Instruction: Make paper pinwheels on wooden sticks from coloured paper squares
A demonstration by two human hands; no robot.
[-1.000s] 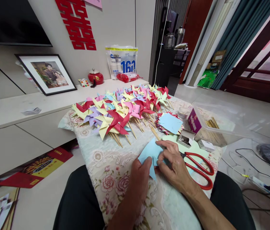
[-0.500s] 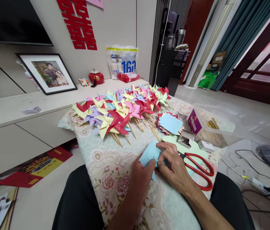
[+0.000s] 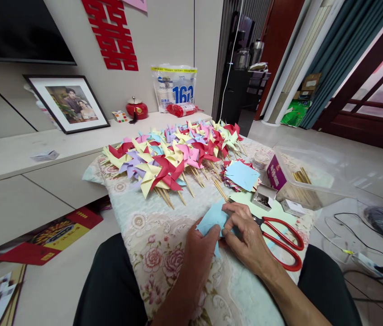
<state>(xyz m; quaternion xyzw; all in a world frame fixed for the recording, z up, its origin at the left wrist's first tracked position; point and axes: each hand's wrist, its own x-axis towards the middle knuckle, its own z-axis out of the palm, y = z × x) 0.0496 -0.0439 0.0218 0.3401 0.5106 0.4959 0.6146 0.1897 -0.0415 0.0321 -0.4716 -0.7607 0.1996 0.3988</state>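
Beside the scissors (image 3: 281,220), your left hand (image 3: 202,246) and right hand (image 3: 249,235) pinch blue paper (image 3: 212,218), curled further now, so folding seems further along.

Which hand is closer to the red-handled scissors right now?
Right. The right hand is just left of the red-handled scissors, gripping the blue paper; the left hand holds that paper's other side, farther left.
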